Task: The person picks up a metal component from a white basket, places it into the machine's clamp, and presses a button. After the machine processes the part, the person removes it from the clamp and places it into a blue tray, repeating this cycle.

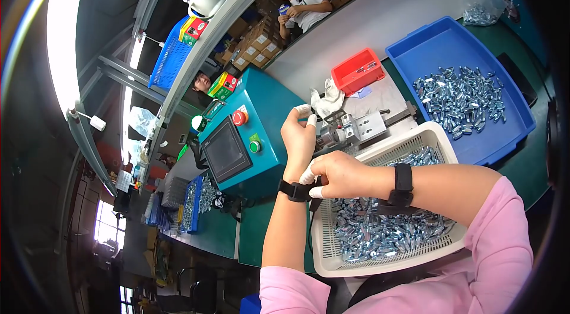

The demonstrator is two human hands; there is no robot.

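My left hand [298,142] is raised in front of the teal machine, palm empty, its white-covered fingertips slightly apart. Around my left wrist sits a black wristband with a small square unit [295,191]. My right hand [341,175] reaches across and pinches that wristband between thumb and finger, both tips wrapped in white. Another black band [402,184] circles my right wrist. Below my right forearm is a cream plastic basket [323,254] holding many small shiny metal parts [386,231]. Just beyond my hands stands a metal clamping fixture [350,130].
The teal machine [267,106] carries a dark screen [225,152], a red knob [240,118] and a green button [255,146]. Behind the fixture are a red bin [356,73] and a white glove [328,99]. A blue tray [510,130] holds metal parts. Two people are beyond the bench.
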